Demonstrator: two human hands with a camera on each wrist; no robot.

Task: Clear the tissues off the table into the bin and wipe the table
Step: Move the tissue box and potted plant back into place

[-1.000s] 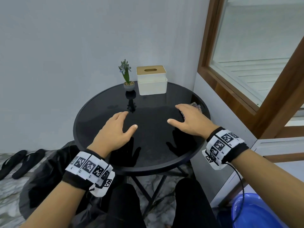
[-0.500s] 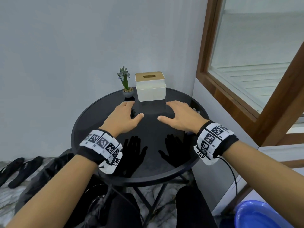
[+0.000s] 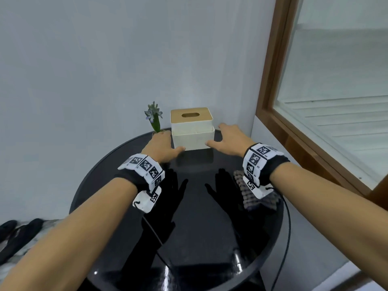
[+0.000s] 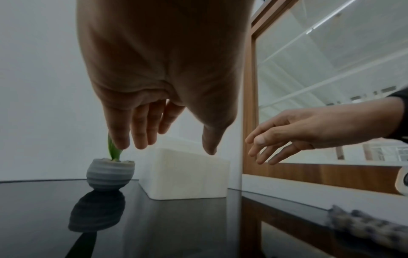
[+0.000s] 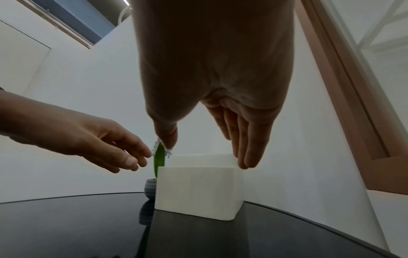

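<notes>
A white tissue box (image 3: 192, 133) with a wooden slotted lid stands at the far edge of the round black glass table (image 3: 195, 232). My left hand (image 3: 162, 147) hovers by the box's left side, fingers straight, thumb close to its front corner. My right hand (image 3: 227, 138) reaches along the box's right side, fingers straight, holding nothing. From the wrist views, both hands (image 4: 159, 136) (image 5: 209, 148) hang above the box (image 4: 185, 172) (image 5: 198, 190) without gripping it. A checked cloth (image 3: 255, 197) lies on the table's right side, under my right wrist. No loose tissues show.
A small potted plant (image 3: 155, 120) stands just left of the box, close to my left fingers; its grey pot (image 4: 110, 172) is plain in the left wrist view. The wall is right behind, a wooden window frame (image 3: 270, 85) on the right. Black sandals (image 3: 14, 234) lie on the floor at left.
Both hands have moved forward across the table from its middle to either side of the tissue box. The cloth, once under my right fingers, now lies behind the hand, uncovered.
</notes>
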